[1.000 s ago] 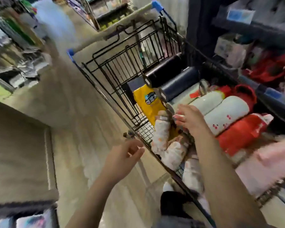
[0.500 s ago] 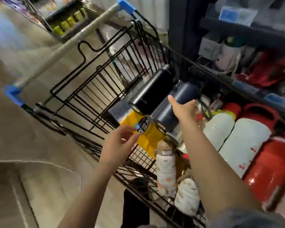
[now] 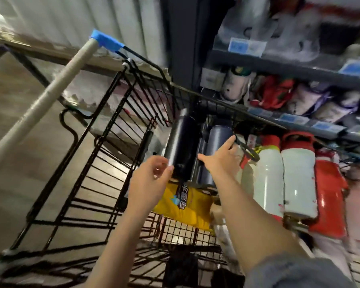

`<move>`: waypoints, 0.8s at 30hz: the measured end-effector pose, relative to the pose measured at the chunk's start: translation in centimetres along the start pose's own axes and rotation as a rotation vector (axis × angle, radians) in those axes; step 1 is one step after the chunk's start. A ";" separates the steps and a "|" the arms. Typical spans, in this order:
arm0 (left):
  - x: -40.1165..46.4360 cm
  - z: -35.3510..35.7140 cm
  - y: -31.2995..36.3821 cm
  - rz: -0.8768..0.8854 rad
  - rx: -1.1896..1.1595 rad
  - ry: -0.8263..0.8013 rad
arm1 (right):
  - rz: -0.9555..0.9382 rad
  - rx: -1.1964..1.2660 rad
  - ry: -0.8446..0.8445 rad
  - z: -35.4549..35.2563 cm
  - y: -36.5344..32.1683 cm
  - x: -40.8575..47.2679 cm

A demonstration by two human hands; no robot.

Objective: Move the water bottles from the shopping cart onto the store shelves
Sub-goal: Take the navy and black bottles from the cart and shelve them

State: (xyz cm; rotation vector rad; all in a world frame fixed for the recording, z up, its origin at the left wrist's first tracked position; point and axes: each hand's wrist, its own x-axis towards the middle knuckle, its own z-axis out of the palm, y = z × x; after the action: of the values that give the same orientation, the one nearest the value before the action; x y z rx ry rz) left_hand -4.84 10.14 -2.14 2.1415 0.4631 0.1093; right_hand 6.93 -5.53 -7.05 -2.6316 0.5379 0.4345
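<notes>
I'm standing over a black wire shopping cart [image 3: 104,167] beside grey store shelves [image 3: 295,69] at two o'clock. Two dark water bottles [image 3: 184,146] are lying inside, long axes pointing twelve o'clock. My left hand [image 3: 152,181] is touching one, fingers loosely curled; my right hand [image 3: 222,159] is spreading open over the other.

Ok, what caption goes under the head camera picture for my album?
Two hands reach for dark bottles in a shopping cart.

Dark bottles [image 3: 183,142], white bottles [image 3: 283,179] lying in cart [image 3: 104,163]
</notes>
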 end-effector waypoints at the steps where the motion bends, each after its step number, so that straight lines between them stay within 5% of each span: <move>1: 0.2 -0.2 -0.3 -0.012 -0.015 -0.022 | 0.007 -0.006 0.007 0.0 -0.1 0.0; 13: 4.5 -0.5 -1.3 -0.017 0.004 -0.118 | 0.061 0.164 -0.094 -1.4 0.1 0.8; 18: 8.8 0.2 -1.7 -0.035 0.125 -0.183 | -0.057 0.558 -0.111 -3.3 4.0 -1.1; 24: 10.7 2.7 -1.5 -0.142 0.048 -0.356 | 0.020 1.092 -0.199 -5.8 8.3 -5.3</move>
State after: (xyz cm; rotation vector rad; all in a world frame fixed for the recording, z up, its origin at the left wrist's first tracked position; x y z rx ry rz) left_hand 5.34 12.74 -5.93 2.1087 0.4084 -0.3613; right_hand -0.04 -13.57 -2.82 -1.5217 0.5257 0.2772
